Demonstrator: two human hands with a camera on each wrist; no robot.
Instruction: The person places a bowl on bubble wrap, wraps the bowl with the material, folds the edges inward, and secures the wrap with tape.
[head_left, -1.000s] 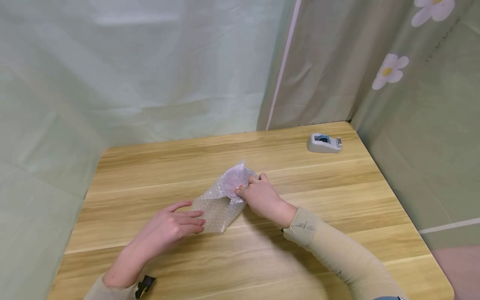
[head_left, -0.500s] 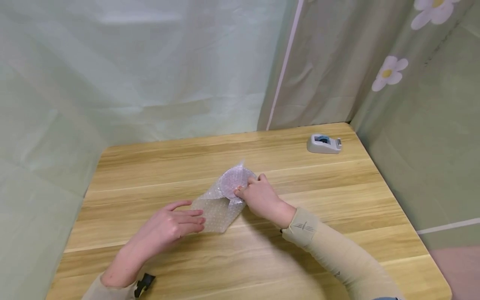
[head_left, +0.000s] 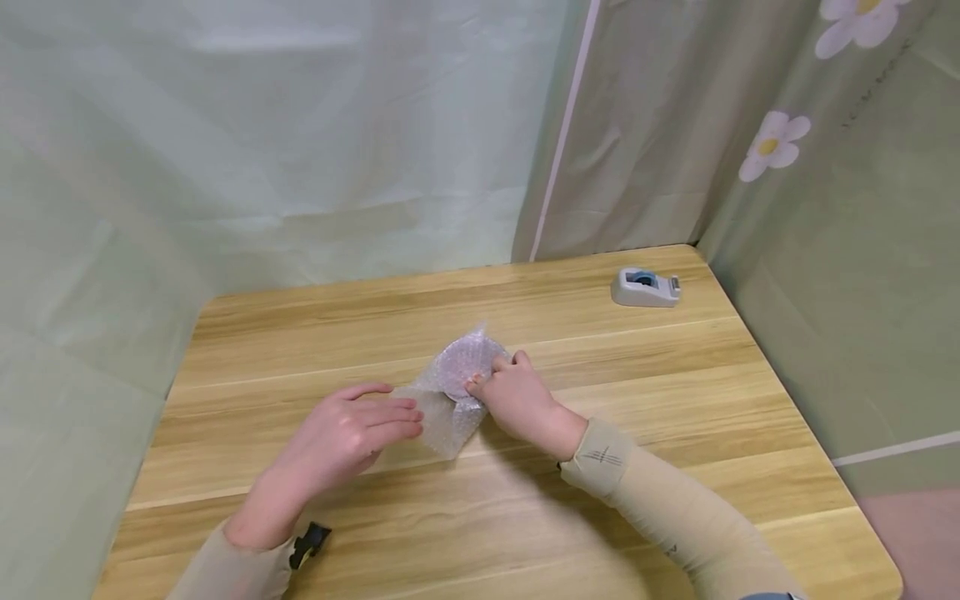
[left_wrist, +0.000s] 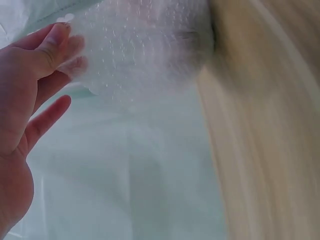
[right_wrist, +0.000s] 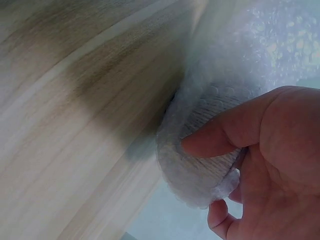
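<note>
A round, pale, ribbed object point(right_wrist: 212, 167) lies partly wrapped in clear bubble wrap point(head_left: 442, 427) near the middle of the table; its kind is obscured by the layers over it. My right hand point(head_left: 521, 404) holds the wrapped object at its right side, thumb pressed on the ribbed face in the right wrist view. At the loose lower-left flap, my left hand point(head_left: 348, 437) pinches the bubble wrap edge between thumb and fingers. In the left wrist view that bubble wrap point(left_wrist: 140, 50) stretches away from the fingertips, raised off the table.
A grey tape dispenser point(head_left: 645, 288) with a blue-cored roll stands at the back right of the wooden table point(head_left: 300, 333). Pale curtains point(head_left: 360, 150) hang behind the table and along both sides. A black buckle point(head_left: 309, 545) sits at the left cuff.
My left hand has shifted slightly right, bringing the loose bubble wrap flap closer to the round object. The right hand has kept its hold with hardly any movement.
</note>
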